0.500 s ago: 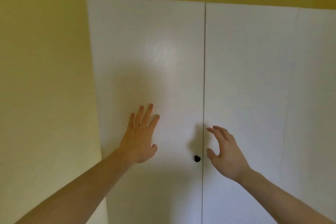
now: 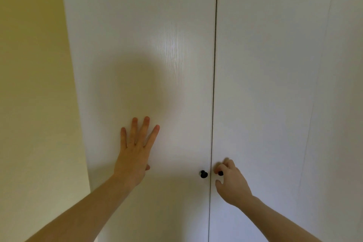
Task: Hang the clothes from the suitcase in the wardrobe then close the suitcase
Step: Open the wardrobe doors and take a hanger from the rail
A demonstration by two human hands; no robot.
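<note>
- At lower centre, our right hand pinches the right door's knob to pull the wardrobe open.
- Our left hand lies flat, fingers spread, steadying the left door.
- Clothes and suitcase: out of view.
</note>
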